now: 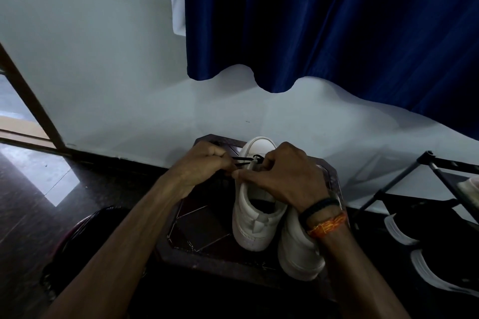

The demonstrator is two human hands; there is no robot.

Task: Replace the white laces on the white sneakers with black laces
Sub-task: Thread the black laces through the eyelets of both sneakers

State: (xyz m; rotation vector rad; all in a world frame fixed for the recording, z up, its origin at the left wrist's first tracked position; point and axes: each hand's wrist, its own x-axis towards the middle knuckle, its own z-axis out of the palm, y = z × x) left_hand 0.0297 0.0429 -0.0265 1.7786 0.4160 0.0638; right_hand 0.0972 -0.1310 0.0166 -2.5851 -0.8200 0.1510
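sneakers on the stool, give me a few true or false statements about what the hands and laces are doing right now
1. Both hands work at the toe end of the left white sneaker. True: the left hand and right hand meet there.
2. The lace being handled is white. False: it is a black lace.
3. The right white sneaker stands beside the first one. True.
4. The right wrist is bare. False: it wears a black band and an orange thread.
5. The curtain behind is red. False: the curtain is dark blue.
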